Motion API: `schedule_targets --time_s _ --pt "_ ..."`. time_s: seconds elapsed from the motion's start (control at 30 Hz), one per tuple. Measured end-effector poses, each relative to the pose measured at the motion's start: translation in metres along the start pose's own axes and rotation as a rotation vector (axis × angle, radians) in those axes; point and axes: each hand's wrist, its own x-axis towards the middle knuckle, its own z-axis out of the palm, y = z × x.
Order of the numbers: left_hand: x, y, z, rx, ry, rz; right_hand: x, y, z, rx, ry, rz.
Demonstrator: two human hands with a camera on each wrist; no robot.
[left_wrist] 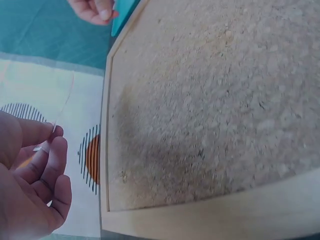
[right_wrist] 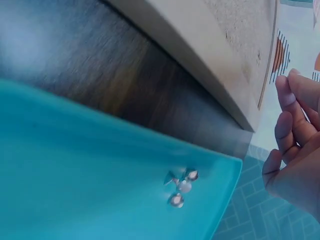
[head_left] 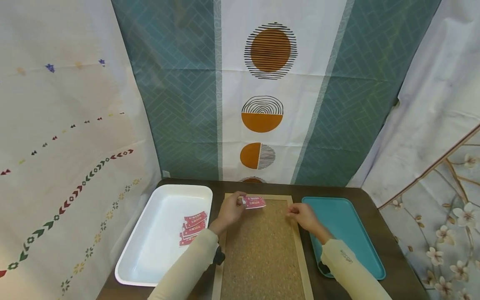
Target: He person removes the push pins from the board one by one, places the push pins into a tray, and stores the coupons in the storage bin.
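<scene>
My left hand (head_left: 231, 210) pinches a red coupon (head_left: 254, 202) by its left end, over the top of the wood-framed corkboard (head_left: 266, 250). In the left wrist view the coupon (left_wrist: 68, 97) appears edge-on as a thin line between thumb and forefinger. At the board's upper right edge is my right hand (head_left: 304, 216), its thumb and forefinger tips together. Whether a small thing sits between them is hidden. The right wrist view shows several shiny thumbtacks (right_wrist: 184, 186) in the corner of the teal tray (right_wrist: 100, 165), below the right hand (right_wrist: 300, 130).
Left of the board stands a white tray (head_left: 150, 237) with several overlapping red coupons (head_left: 193, 227) by its right wall. The teal tray (head_left: 346, 233) lies right of the board, under the right forearm. Behind the dark table (head_left: 390, 250) hangs a patterned curtain (head_left: 180, 104).
</scene>
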Motion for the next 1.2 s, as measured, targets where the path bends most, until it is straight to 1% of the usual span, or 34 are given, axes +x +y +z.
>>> schedule_targets --time_s 0.17,0.23,0.37,0.5,0.7,0.83,0.93,1.1,1.2 --pt "-0.006 -0.001 -0.010 0.022 0.012 -0.003 -0.005 0.009 -0.005 0.033 0.001 0.020" --pt "-0.008 -0.001 -0.017 0.031 0.018 -0.003 -0.008 0.013 -0.008 0.034 -0.001 0.011" --pt "-0.009 -0.002 -0.033 0.063 0.049 0.040 -0.013 0.020 -0.016 0.031 0.002 0.006" --pt "-0.011 -0.005 -0.050 0.092 0.097 0.063 -0.019 0.027 -0.026 0.023 0.009 0.013" --pt "-0.017 -0.013 -0.067 0.118 0.129 0.011 -0.031 0.036 -0.039 -0.015 0.013 0.026" --pt "-0.018 -0.017 -0.072 0.113 0.146 -0.010 -0.037 0.042 -0.047 -0.022 0.027 0.032" --pt "-0.019 -0.018 -0.075 0.111 0.144 -0.030 -0.040 0.047 -0.052 -0.040 0.029 0.039" --pt "-0.020 -0.023 -0.080 0.113 0.138 -0.052 -0.045 0.055 -0.055 -0.051 0.032 0.065" --pt "-0.021 -0.025 -0.085 0.113 0.147 -0.053 -0.048 0.057 -0.056 -0.058 0.033 0.080"
